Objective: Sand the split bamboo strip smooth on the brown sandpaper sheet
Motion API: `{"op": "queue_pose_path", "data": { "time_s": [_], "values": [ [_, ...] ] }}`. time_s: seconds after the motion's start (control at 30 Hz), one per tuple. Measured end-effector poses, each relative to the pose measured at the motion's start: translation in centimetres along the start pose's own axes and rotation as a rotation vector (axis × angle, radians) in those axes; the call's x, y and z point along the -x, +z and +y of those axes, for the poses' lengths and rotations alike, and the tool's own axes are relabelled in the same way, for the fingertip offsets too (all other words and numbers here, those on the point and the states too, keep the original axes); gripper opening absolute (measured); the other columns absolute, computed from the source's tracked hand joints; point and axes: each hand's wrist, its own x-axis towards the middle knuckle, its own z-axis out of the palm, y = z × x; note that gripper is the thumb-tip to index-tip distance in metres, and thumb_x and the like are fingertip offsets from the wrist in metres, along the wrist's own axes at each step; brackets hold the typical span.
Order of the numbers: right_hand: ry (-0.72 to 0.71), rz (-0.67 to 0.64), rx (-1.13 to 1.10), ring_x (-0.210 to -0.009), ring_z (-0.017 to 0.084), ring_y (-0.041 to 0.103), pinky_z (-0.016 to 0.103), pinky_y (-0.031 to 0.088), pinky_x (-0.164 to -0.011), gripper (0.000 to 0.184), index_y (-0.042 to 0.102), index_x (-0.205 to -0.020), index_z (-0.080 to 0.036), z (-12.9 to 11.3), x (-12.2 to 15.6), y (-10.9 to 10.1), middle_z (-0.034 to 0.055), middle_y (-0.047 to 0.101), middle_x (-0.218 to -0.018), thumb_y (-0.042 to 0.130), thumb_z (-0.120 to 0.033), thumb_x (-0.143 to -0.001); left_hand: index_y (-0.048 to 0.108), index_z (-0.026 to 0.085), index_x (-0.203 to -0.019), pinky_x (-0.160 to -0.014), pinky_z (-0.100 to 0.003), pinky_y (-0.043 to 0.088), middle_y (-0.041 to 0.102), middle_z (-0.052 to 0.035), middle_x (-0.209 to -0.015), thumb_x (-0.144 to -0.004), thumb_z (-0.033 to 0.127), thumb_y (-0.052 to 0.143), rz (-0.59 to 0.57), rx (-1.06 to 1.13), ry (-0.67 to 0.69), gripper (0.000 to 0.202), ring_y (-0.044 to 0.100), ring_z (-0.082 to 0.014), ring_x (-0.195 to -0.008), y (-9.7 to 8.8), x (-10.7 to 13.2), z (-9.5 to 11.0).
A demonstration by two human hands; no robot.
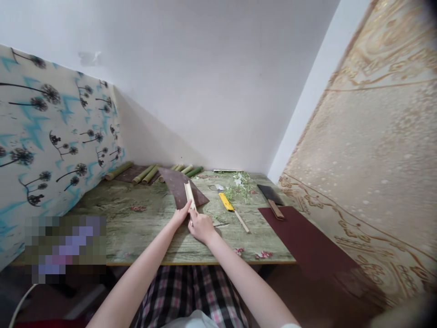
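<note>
A pale split bamboo strip (189,193) lies across a dark brown sheet (177,184) on the green patterned table (136,228). My left hand (180,215) pinches the near end of the strip from the left, thumb and fingers closed on it. My right hand (201,226) grips the same near end from the right, fingers curled around it. The two hands touch each other just in front of the brown sheet.
A yellow utility knife (226,201) and a thin wooden stick (241,221) lie right of my hands. A cleaver (271,197) rests on a dark red mat (303,237). Green bamboo pieces (146,173) line the back wall, beside plant sprigs (241,184).
</note>
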Motion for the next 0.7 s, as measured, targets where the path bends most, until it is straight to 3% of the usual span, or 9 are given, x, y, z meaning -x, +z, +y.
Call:
{"op": "queue_pose_path", "data": {
  "time_s": [0.17, 0.4, 0.6, 0.7],
  "values": [
    [-0.016, 0.000, -0.010, -0.078, 0.017, 0.058, 0.025, 0.040, -0.067, 0.032, 0.038, -0.112, -0.017, -0.1, 0.1, 0.0, 0.0087, 0.059, -0.093, 0.033, -0.027, -0.082, 0.062, 0.008, -0.087, -0.084, -0.031, 0.040, 0.063, -0.0129, -0.090, -0.070, 0.048, 0.050, -0.010, 0.021, 0.157, 0.045, 0.056, -0.0228, -0.092, -0.2, 0.2, 0.0],
    [0.105, 0.010, 0.020, -0.072, 0.019, 0.059, 0.028, 0.041, -0.063, 0.037, 0.029, -0.118, -0.019, 0.0, -0.4, 0.7, 0.0072, 0.061, -0.086, 0.033, -0.026, -0.082, 0.062, 0.009, -0.083, -0.084, -0.032, 0.040, 0.064, -0.0121, -0.084, -0.075, 0.047, 0.043, -0.018, -0.053, 0.057, 0.044, 0.056, -0.0252, -0.094, 0.0, 0.5, 0.4],
    [-0.045, 0.017, 0.008, -0.076, 0.018, 0.058, 0.027, 0.041, -0.066, 0.033, 0.034, -0.114, -0.021, 0.1, 0.1, 0.3, 0.0063, 0.060, -0.093, 0.033, -0.027, -0.081, 0.058, 0.009, -0.099, -0.090, -0.030, 0.036, 0.059, -0.0136, -0.105, -0.076, 0.052, 0.038, 0.138, 0.045, 0.092, 0.052, 0.050, -0.0240, -0.104, 0.1, -0.2, -0.1],
    [-0.035, 0.010, 0.025, -0.077, 0.018, 0.058, 0.028, 0.041, -0.066, 0.035, 0.033, -0.115, -0.020, -0.1, 0.0, 0.4, 0.0081, 0.059, -0.096, 0.033, -0.026, -0.081, 0.056, 0.011, -0.102, -0.091, -0.029, 0.035, 0.056, -0.0131, -0.111, -0.075, 0.053, 0.039, 0.174, 0.051, 0.058, 0.053, 0.048, -0.0238, -0.107, 0.2, -0.6, -0.6]
  ]
}}
